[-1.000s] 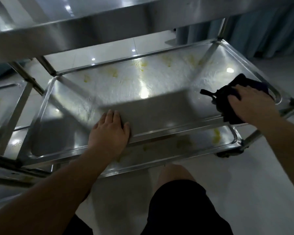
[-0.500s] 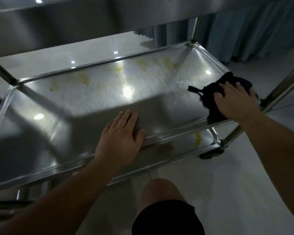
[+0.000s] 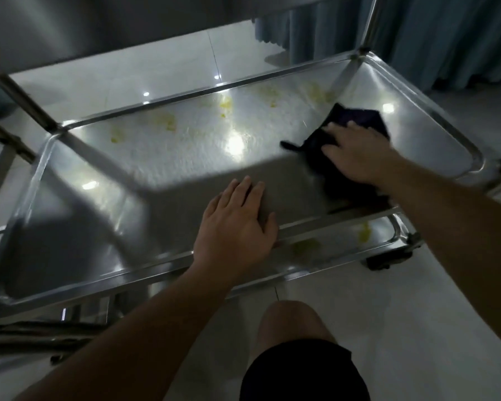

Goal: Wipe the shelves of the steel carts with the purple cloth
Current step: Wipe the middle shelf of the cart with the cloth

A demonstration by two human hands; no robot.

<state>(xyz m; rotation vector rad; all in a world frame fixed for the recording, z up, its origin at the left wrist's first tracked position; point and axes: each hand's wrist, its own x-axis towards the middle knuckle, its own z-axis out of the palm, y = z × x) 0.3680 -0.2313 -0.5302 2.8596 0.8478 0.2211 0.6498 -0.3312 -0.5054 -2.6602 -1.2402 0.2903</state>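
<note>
Purple cloth (image 3: 350, 123) under right hand (image 3: 356, 156)

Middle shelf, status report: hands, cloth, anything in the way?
Left hand flat on shelf front. Right hand presses purple cloth at the right end. Yellow stains unwiped along the back. Nothing in the way.

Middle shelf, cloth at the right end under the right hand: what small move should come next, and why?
Probably a sweep of the dark purple cloth leftward and toward the far rail. The right hand presses it flat on the steel middle shelf, while the yellowish smears along the far side are not yet wiped. The left hand rests flat near the front rim, seemingly bracing the cart.
</note>
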